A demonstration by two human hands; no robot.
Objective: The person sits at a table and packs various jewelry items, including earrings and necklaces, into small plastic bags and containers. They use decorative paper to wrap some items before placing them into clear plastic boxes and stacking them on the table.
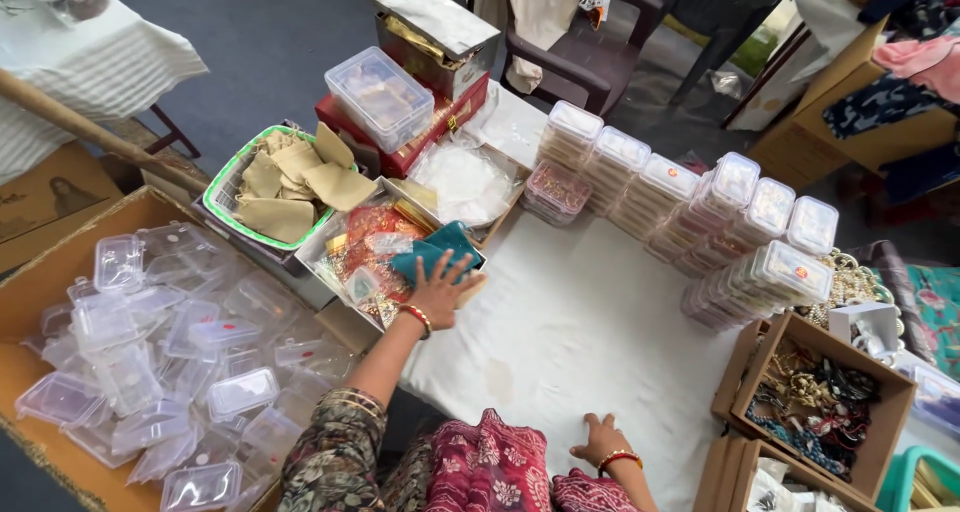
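— What sits furthest left?

— A big cardboard box (40,302) full of empty clear plastic cases (150,362), heaped loosely. Behind it stands a green-rimmed basket (222,187) holding tan fabric pouches (290,182).

— And the left hand?

— The left hand (438,290) reaches forward from a patterned sleeve, a red bangle at the wrist. Its fingers are spread apart and lie flat on a teal cloth pouch (432,252); it presses rather than clamps, so nothing is gripped.

— Where is that pouch?

— On top of an open tray (345,234) of red-and-gold packets, just right of the green basket, at the left edge of the white worktop (580,332). Behind the tray are a clear lidded tub (380,97) resting on a red box (425,137), and a silver-lidded box (435,22) further back.

— The right hand?

— The right hand (600,440) is low in view, near the person's lap, resting palm down on the white worktop with fingers loosely spread. It holds nothing and is well apart from the pouch.

— What lies to the right?

— Rows of stacked clear cases with filled contents (690,202) run diagonally across the worktop's far side. Right of them, an open cardboard box (880,392) holds dark and gold jewellery, with pale beads (850,277) just behind it.
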